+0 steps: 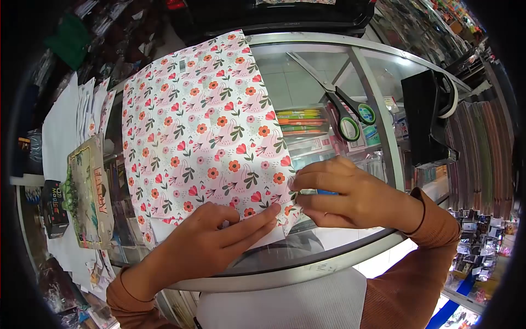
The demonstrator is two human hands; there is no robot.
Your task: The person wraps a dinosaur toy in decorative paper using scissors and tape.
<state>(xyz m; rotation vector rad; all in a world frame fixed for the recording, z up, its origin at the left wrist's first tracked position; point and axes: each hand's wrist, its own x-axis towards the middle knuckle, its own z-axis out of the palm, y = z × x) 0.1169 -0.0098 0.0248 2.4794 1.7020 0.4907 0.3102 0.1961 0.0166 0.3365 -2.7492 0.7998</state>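
A large sheet of white wrapping paper [208,126] printed with red and orange flowers spreads over the glass counter. A barcode label shows near its far edge. My left hand [211,233] rests on the near edge of the paper, its index finger stretched out and pressing down near the right corner. Fingers bent together, my right hand [348,192] pinches the paper's right edge close to that corner. Whitish paper shows from under the near edge. What lies beneath the sheet is mostly hidden.
Scissors [334,96] with black and green handles lie on the glass counter beyond my right hand. A black tape dispenser [430,118] stands at the right. To the left are a "FANCY" pad [90,194], a black box [56,208] and stacked white paper [57,123].
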